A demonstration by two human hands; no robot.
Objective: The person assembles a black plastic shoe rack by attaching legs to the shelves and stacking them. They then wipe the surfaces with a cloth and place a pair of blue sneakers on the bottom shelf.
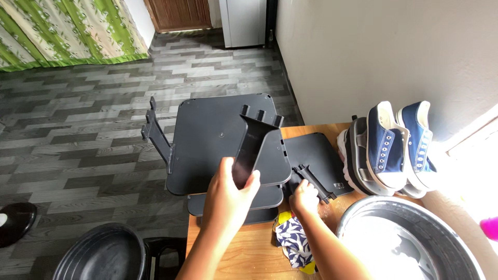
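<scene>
At the table's near edge, dead centre of view, the person's left hand (228,194) is clenched round the lower end of a dark grey plastic bracket (252,142), a flared leg piece w/ pegs on its top end, held tilted toward 1 o'clock above a stack of grey shelf panels (207,135). The stack overhangs the wooden table (244,249) on its 9 o'clock side; a second bracket (157,136) sticks up from the stack's edge at about 10 o'clock. Right hand (305,198) sits at approx 3 o'clock from the left one, fingers curled over the near end of a smaller black bracket (313,182) lying on another grey panel (316,155); grip looks closed but fingertips are hidden, so can't tell how firm. Just under that wrist, at 6 o'clock, lies a blue-white patterned cloth (293,241). Navy sneakers (397,142) lean against the wall at 3 o'clock. A metal basin (410,243) fills the 4 o'clock corner. Black plastic tub (101,256) on the floor at 8 o'clock.
</scene>
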